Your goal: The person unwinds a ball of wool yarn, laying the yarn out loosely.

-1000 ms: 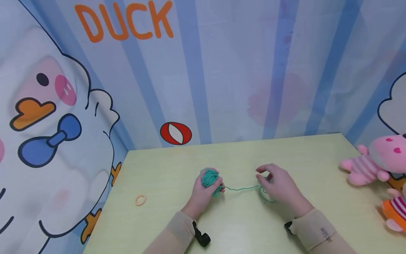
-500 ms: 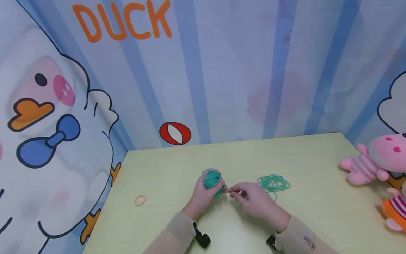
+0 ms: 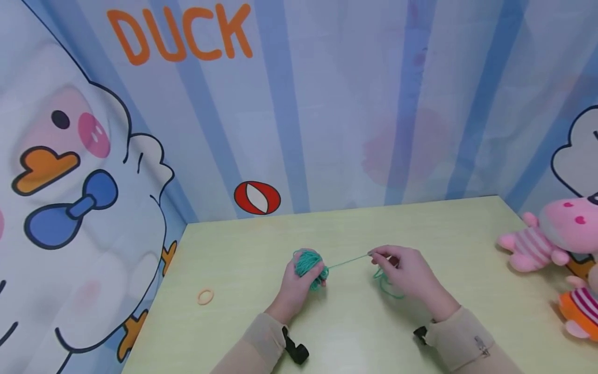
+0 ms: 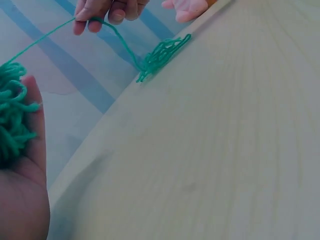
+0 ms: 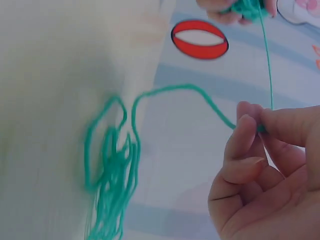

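Note:
A ball of green yarn (image 3: 308,262) sits in my left hand (image 3: 295,285), with the fingers and thumb curled round it. From the ball a taut strand (image 3: 348,261) runs up to my right hand (image 3: 411,270), which pinches it between thumb and fingertips. In the right wrist view the pinched strand continues past the fingers to a loose heap of green yarn (image 5: 112,180) on the table. The same heap (image 4: 160,57) shows in the left wrist view; in the head view my right hand covers most of it.
A small orange ring (image 3: 205,297) lies on the pale table (image 3: 243,259) at the left. Two plush toys, a pink striped one (image 3: 537,246) and an orange one (image 3: 579,309), sit at the right edge. A printed curtain (image 3: 336,114) hangs behind the table.
My right hand moved left to the ball, pinched the strand there, then drew it back right and slightly up, leaving it taut. My left hand stayed in place with the ball.

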`<state>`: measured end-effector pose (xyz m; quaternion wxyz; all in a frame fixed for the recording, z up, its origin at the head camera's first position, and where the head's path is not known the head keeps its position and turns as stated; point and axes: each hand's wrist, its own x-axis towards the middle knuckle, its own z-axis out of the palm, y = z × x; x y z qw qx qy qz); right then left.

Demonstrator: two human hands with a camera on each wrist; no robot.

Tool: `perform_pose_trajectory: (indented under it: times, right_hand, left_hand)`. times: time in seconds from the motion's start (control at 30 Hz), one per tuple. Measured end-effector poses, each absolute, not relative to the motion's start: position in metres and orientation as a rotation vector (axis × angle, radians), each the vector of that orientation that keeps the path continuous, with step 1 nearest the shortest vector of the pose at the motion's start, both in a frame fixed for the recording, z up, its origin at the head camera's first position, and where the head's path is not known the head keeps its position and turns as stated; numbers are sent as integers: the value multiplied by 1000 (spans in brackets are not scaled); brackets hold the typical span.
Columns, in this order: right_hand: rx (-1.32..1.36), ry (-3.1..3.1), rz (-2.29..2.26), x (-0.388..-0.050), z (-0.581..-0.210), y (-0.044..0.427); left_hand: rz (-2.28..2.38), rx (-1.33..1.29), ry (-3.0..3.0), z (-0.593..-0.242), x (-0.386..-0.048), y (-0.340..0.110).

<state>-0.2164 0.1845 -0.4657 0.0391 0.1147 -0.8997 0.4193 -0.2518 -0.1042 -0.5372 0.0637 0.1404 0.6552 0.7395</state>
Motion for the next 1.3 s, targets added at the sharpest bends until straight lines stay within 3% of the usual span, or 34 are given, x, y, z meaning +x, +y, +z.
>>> perform_pose_trajectory:
  times: [0.47, 0.7, 1.0, 1.3]
  right_hand:
    - [-82, -3020, 1072, -235, -481, 254]
    - [-88, -3103, 1037, -240, -489, 261]
    - [108, -2860, 1149, -228, -480, 210]
    - [559, -2828, 1473, -205, -480, 139]
  left_hand:
    - [2245, 354, 2095, -537, -252, -105]
    - [2211, 379, 2103, -535, -251, -104]
    - [2115, 315, 2159, -535, -251, -105]
    - [2088, 452, 2110, -533, -249, -101]
